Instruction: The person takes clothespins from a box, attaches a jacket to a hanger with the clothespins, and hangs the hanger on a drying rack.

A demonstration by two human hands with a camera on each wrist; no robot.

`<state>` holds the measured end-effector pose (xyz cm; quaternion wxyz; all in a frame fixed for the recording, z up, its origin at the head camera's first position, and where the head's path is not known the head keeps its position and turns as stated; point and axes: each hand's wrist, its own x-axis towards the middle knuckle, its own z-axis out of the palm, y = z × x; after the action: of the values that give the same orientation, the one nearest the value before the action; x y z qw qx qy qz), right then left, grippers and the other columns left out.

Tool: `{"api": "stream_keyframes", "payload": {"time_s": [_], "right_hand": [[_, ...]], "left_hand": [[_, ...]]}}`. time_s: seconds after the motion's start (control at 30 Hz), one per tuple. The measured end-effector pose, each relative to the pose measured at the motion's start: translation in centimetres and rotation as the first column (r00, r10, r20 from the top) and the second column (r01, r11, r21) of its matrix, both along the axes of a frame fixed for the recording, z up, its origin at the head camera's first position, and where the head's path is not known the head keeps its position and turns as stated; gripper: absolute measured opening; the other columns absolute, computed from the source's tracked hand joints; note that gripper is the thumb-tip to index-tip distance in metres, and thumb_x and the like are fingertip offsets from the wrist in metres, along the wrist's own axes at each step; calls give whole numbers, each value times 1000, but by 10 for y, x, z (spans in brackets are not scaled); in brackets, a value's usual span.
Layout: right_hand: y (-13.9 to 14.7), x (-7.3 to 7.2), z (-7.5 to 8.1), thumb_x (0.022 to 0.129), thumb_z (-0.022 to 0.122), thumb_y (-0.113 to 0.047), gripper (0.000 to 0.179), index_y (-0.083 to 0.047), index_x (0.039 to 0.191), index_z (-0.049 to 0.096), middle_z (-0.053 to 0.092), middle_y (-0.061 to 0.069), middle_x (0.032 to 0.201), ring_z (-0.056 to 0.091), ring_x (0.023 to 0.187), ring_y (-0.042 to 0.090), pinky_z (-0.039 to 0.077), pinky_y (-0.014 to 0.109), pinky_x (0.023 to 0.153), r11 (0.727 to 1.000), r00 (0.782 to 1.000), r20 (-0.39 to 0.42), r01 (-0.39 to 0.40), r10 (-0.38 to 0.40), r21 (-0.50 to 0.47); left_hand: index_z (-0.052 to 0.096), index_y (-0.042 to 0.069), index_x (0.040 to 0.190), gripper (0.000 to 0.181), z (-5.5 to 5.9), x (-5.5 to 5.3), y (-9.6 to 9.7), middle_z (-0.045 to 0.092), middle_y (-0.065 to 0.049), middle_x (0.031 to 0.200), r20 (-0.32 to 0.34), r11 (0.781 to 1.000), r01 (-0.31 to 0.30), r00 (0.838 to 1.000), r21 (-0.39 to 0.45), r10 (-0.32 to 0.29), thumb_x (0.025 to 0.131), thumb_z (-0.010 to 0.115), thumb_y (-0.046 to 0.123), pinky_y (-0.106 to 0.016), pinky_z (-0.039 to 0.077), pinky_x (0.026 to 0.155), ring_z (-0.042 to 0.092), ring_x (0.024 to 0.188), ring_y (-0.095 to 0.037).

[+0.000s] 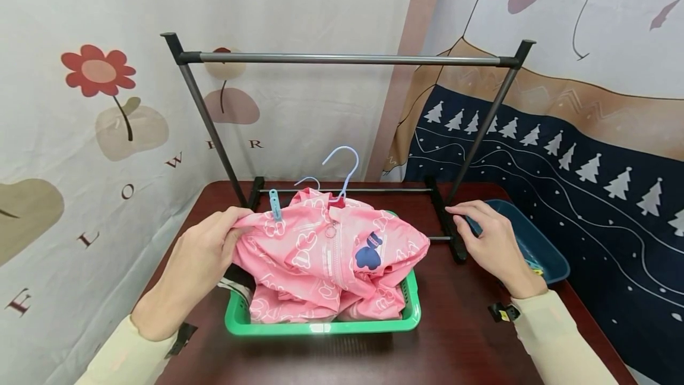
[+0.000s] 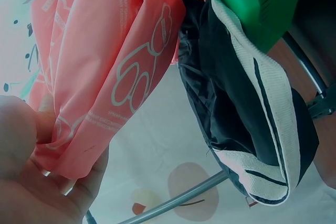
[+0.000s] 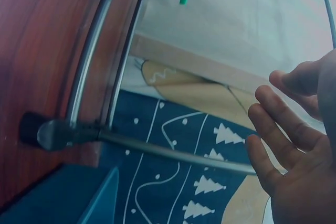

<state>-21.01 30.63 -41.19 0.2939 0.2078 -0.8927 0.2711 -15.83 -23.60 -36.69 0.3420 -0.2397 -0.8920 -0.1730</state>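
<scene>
Standing on the dark red desk (image 1: 454,343), a metal rack (image 1: 347,59) frames a pink jacket (image 1: 320,257)
So the jacket's heaped over a green basket (image 1: 320,330), bunny-type prints and zip facing up, with a black garment with white trim (image 2: 236,87) hanging out at the left-hand side. Off to the right there's a blue tray (image 1: 526,233) just past the rack's foot. Left hand (image 1: 196,266) has one sleeve pinched between thumb and fingers, pulled out sideways; right hand (image 1: 494,245) is fairly wide, fingers loosely stretched out near the rack's right leg. A light blue hanger (image 1: 357,162) pokes its hook up from the jacket's collar, and a little blue clothespin (image 1: 275,205) sits at the shoulder nearest the left hand.
</scene>
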Motion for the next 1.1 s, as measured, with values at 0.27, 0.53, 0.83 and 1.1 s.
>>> {"api": "stream_keyframes", "payload": {"time_s": [0.27,0.53,0.83,1.1], "right_hand": [[16,0,-1,106,79,2,30,-11,133,86,84,12,128,76,110,32,43,0,90,1000,1000,9,28,-28,6],[34,-3,-5,106,81,0,29,-12,132,87,84,13,126,77,102,28,41,3,85,998,999,6,51,-51,26],[55,-7,-6,106,80,1,26,-7,130,86,82,21,128,31,51,-5,33,24,51,998,998,54,40,-43,41],[78,-10,-6,106,82,-2,25,-9,130,86,82,22,129,51,71,4,42,26,60,991,988,132,68,-82,112]], "left_hand": [[76,7,128,50,0,2,0,81,-11,100,3,1000,1,1000,-2,-1,85,97,-8,-50,70,77,75,83,-22],[76,7,128,49,0,3,0,81,-10,100,0,1000,0,1000,1,0,86,97,-8,-48,69,75,73,83,-20],[76,8,127,47,0,4,0,81,-10,98,5,1000,-5,1000,2,5,88,96,-9,-48,68,71,70,80,-19],[76,8,128,49,-1,6,1,81,-10,98,19,1000,-6,1000,3,6,86,96,-9,-48,70,71,71,80,-19]]}}
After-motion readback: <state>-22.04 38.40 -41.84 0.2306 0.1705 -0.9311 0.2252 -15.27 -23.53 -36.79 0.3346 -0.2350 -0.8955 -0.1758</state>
